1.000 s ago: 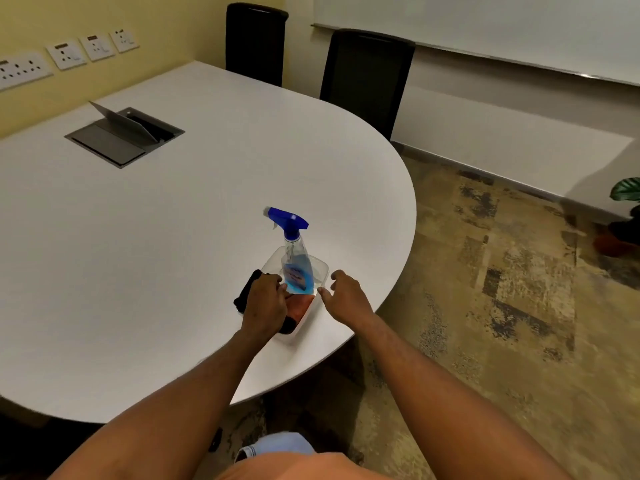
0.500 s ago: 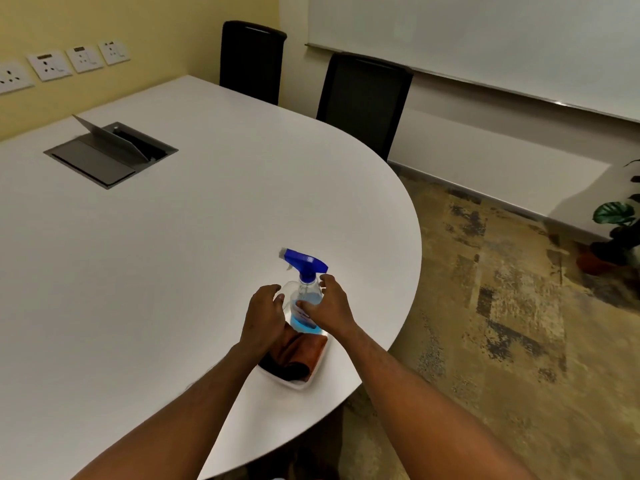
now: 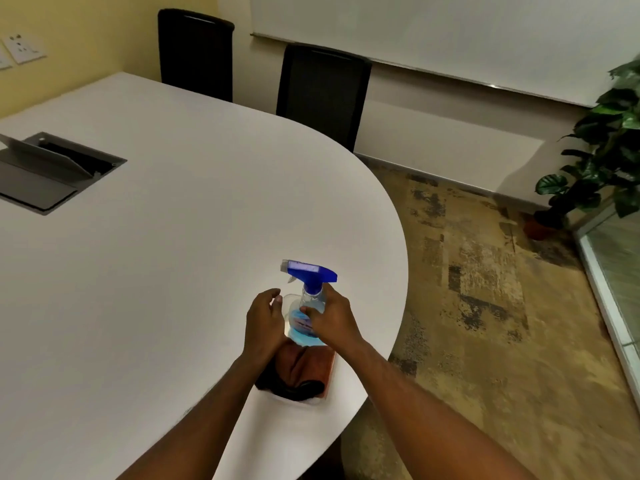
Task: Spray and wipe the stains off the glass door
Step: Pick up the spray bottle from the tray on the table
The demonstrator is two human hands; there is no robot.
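Currently, the spray bottle [image 3: 309, 306] stands upright in a clear plastic tray [image 3: 300, 400] near the rounded right edge of the white tabletop [image 3: 180, 244]. The bottle has a blue trigger head and holds blue liquid. The right hand [image 3: 330, 318] is wrapped around the bottle body below the neck, its grip closed on the bottle. The left hand [image 3: 264, 322] sits just beside the bottle on its left, fingers curled but slack; its grip holds nothing visible, and contact with the tray cannot be confirmed. A brown cloth [image 3: 304, 367] and a black cloth [image 3: 289, 386] lie folded in the near end of the tray. A recessed cable box [image 3: 52, 174] with a raised lid sits at the left edge of the tabletop. Two black chairs [image 3: 322, 91] stand beyond the far edge. A potted plant [image 3: 602, 147] stands on the floor at right, beside a glass panel [image 3: 616, 271].
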